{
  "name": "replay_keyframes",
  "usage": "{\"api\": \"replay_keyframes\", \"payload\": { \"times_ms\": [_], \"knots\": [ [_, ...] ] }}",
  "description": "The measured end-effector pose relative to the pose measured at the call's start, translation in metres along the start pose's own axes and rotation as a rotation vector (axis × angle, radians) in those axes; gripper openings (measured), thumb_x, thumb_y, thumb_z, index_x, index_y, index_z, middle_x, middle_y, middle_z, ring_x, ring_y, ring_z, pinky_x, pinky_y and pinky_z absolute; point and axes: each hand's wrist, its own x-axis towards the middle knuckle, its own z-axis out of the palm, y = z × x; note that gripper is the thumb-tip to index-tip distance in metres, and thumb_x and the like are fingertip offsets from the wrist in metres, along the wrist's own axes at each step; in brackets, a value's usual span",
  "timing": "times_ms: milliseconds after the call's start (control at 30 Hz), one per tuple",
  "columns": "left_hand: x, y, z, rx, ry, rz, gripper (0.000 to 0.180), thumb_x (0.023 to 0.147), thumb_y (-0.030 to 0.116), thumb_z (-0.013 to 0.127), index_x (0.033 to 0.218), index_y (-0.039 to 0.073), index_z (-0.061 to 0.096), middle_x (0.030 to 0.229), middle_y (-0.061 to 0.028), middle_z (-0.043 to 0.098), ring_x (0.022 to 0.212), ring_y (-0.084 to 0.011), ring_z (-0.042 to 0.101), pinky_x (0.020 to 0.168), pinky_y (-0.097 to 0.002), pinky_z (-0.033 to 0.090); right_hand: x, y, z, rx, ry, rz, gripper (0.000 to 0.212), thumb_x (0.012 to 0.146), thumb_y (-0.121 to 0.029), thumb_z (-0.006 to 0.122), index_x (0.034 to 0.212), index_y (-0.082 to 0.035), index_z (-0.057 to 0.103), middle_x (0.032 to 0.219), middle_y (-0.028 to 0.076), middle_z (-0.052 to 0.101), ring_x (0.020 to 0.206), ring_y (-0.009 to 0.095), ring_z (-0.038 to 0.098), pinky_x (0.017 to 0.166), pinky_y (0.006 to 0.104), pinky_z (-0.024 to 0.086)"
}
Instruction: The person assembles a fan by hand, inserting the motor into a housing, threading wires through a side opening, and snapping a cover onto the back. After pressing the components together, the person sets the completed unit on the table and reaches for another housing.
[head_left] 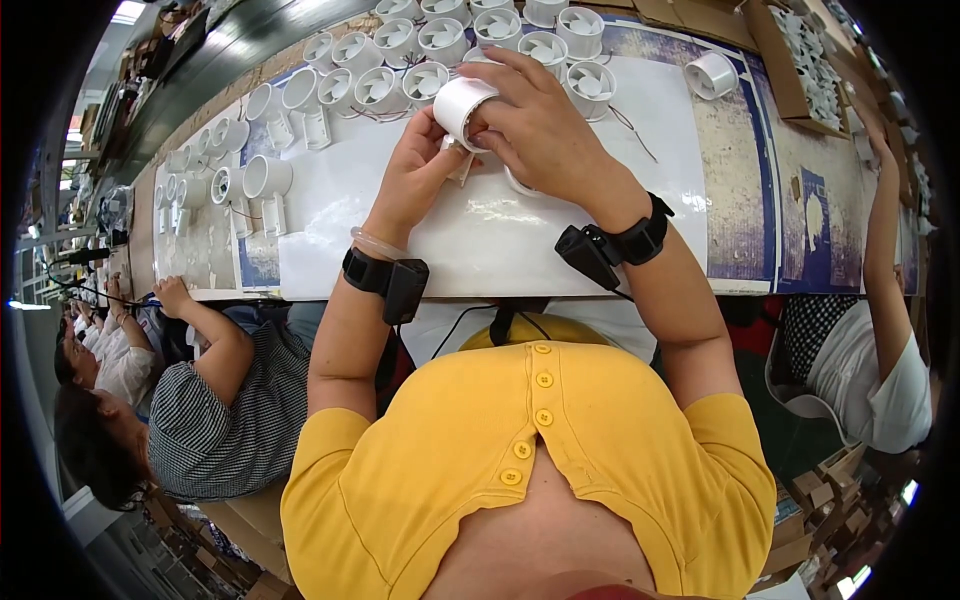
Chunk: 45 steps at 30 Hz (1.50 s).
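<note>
Both hands hold a white, tube-shaped fan housing [462, 104], tilted on its side above the white tabletop. My left hand [412, 168] grips its left side and a small white part [452, 160] that sticks out below the tube. On the other side, my right hand [540, 118] bends its fingers over the rim and into the opening; what the fingertips touch inside is hidden. Just beyond my hands stand rows of round white housings with fan blades inside, such as one fan unit [591, 82] with thin dark wires trailing from it.
More housings with short stands, like this white one [267, 178], line the table's left side. A lone white housing [711, 75] lies at the right. Farther right is a cardboard box [785, 75] of small white parts. Co-workers sit left and right, one arm [882, 230] reaching over the table.
</note>
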Motion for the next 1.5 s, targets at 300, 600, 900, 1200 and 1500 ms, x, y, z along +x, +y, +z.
{"api": "replay_keyframes", "payload": {
  "times_ms": [300, 600, 900, 1200, 1500],
  "knots": [
    [0.000, 0.000, 0.001, 0.049, -0.002, 0.021, 0.047, 0.089, 0.001, 0.054, 0.131, 0.001, 0.034, 0.119, -0.0094, 0.051, 0.108, -0.0169, 0.053, 0.087, -0.0321, 0.051, 0.000, 0.003, 0.000, -0.003, -0.036, 0.003, 0.022, 0.072, -0.010, 0.070, 0.094, -0.009, 0.068, 0.129, 0.005, 0.050, 0.128, 0.028, 0.037, 0.102, 0.0407, 0.035],
    [0.001, -0.001, -0.005, -0.039, 0.021, 0.021, 0.046, 0.089, 0.002, 0.054, 0.131, 0.002, 0.035, 0.121, -0.0084, 0.050, 0.110, -0.0155, 0.052, 0.094, -0.0297, 0.045, 0.003, -0.007, 0.005, 0.168, 0.071, 0.067, 0.011, 0.076, -0.010, 0.068, 0.086, -0.007, 0.066, 0.129, 0.007, 0.050, 0.129, 0.032, 0.033, 0.105, 0.0432, 0.030],
    [0.000, -0.001, -0.003, -0.098, 0.083, 0.023, 0.046, 0.088, 0.000, 0.052, 0.131, 0.001, 0.036, 0.121, -0.0080, 0.050, 0.109, -0.0150, 0.052, 0.093, -0.0284, 0.044, 0.001, -0.010, 0.019, 0.190, 0.143, 0.198, 0.007, 0.079, -0.011, 0.066, 0.085, -0.006, 0.065, 0.127, 0.008, 0.051, 0.127, 0.034, 0.034, 0.104, 0.0441, 0.029],
    [0.001, 0.000, -0.004, -0.102, 0.066, 0.027, 0.047, 0.086, -0.003, 0.052, 0.131, 0.001, 0.036, 0.120, -0.0078, 0.051, 0.109, -0.0143, 0.051, 0.091, -0.0277, 0.045, 0.002, -0.013, 0.021, 0.139, 0.089, 0.234, 0.008, 0.077, -0.011, 0.067, 0.084, -0.005, 0.066, 0.127, 0.009, 0.052, 0.125, 0.034, 0.036, 0.103, 0.0423, 0.031],
    [0.000, -0.001, -0.004, -0.048, 0.031, 0.052, 0.046, 0.088, -0.001, 0.053, 0.131, 0.001, 0.035, 0.120, -0.0074, 0.051, 0.108, -0.0132, 0.051, 0.089, -0.0268, 0.045, 0.005, -0.007, 0.004, 0.167, -0.033, 0.248, 0.011, 0.075, -0.012, 0.069, 0.083, -0.004, 0.068, 0.128, 0.009, 0.052, 0.124, 0.033, 0.038, 0.103, 0.0415, 0.032]
  ]
}}
